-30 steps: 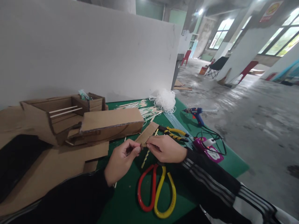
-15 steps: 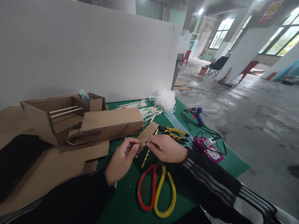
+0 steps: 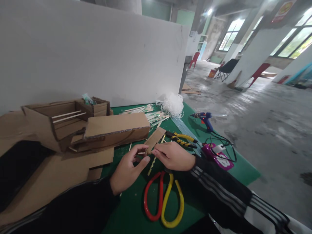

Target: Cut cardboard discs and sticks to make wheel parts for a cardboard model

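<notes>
Over the green table, my right hand (image 3: 174, 155) pinches a small piece of cardboard (image 3: 149, 151) between thumb and fingertips. My left hand (image 3: 129, 165) is beside the piece, thumb and index finger apart; whether a fingertip touches it I cannot tell. Behind the fingertips lies a flat cardboard strip (image 3: 156, 138). A yellowish twisted rod, resembling a drill bit (image 3: 152, 165), lies between the hands. Below them rest scissors with one red and one yellow handle (image 3: 173, 224), their blades largely hidden. Pliers with yellow and black grips (image 3: 184, 139) lie past my right hand.
A cardboard box structure (image 3: 117, 126) stands at left, above cardboard sheets (image 3: 56, 182). Wooden sticks (image 3: 156, 115) and a heap of white string (image 3: 172, 105) lie at the back. A blue glue gun (image 3: 206, 120) and a purple power strip (image 3: 216, 156) with black cable sit right.
My left thumb and index finger have parted from their pinch on the small cardboard piece. My right hand has stayed almost still, holding it.
</notes>
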A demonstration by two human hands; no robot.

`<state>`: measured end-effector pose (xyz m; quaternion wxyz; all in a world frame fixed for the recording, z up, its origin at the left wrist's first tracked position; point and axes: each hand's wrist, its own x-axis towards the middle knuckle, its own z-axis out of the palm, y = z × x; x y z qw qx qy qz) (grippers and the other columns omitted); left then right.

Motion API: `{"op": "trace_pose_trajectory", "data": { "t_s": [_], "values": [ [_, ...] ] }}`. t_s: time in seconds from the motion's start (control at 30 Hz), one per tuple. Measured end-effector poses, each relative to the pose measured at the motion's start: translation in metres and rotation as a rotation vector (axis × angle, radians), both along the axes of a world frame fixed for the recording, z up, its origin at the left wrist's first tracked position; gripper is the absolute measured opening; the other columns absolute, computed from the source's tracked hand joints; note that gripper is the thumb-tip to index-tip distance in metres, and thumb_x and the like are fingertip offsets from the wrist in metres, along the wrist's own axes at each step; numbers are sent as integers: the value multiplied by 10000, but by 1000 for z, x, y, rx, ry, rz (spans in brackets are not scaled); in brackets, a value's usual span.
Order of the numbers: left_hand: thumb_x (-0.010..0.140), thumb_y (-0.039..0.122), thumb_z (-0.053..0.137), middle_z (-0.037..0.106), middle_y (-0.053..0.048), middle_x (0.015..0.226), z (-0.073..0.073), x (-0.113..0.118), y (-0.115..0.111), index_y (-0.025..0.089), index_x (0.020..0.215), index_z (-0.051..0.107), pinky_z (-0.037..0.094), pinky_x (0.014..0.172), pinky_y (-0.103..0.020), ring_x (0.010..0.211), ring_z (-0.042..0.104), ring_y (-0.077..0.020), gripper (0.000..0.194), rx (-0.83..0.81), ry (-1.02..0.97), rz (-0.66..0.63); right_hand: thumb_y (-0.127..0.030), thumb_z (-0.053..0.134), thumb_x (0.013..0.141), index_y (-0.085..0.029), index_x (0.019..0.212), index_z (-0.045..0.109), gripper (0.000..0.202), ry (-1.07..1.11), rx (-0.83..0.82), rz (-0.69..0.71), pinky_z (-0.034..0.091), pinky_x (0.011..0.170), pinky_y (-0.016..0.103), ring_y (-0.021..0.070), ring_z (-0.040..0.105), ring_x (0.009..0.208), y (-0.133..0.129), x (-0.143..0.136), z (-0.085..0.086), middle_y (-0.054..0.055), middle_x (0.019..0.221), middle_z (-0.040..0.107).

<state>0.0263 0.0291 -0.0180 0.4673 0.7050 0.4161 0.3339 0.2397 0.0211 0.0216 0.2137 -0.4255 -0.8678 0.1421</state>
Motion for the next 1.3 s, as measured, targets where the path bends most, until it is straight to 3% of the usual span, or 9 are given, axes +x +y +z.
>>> {"op": "trace_pose_trajectory", "data": {
  "t_s": [0.2,0.43,0.67,0.87,1.07,1.3],
  "values": [
    [939,360,603,668,-63,1200,3,3,-1,247,1195,583,531,899,-346,1092,661,-235,281,26,19,-16,-327,509,1009,-171,1095,623,211,16,-48,-17,408,639,246,171,659,735,-2,-1,1,48,859,723],
    [925,307,614,678,-30,1124,1,3,-2,251,1123,601,535,871,-308,1036,670,-202,207,68,11,-24,-238,521,998,-172,1063,640,151,10,-98,-8,444,671,242,182,699,792,-2,-3,-2,60,879,750],
    [920,301,605,626,9,911,1,4,-3,246,1072,554,511,717,-263,803,628,-155,169,111,41,81,-206,553,979,-196,994,645,94,10,-111,-26,398,609,243,165,671,702,2,15,18,24,795,737],
    [926,334,608,646,-34,1045,-4,1,2,234,1071,523,505,807,-305,955,643,-193,196,81,-27,155,-277,481,1023,-195,1000,612,156,66,-71,-115,407,595,241,146,620,668,8,47,30,13,804,707],
    [903,366,656,670,-45,1057,-4,3,1,228,1075,535,505,872,-322,1029,651,-212,252,83,-115,201,-188,549,980,-181,974,658,110,34,-39,-40,451,730,283,189,659,844,10,33,14,57,899,726],
    [971,409,560,654,-81,1212,-1,-3,3,237,1283,507,508,944,-353,1127,640,-230,360,97,-125,190,-291,630,962,-225,1024,689,109,-4,17,95,397,932,364,221,603,1093,-1,-3,-10,56,1089,714]
  ]
}}
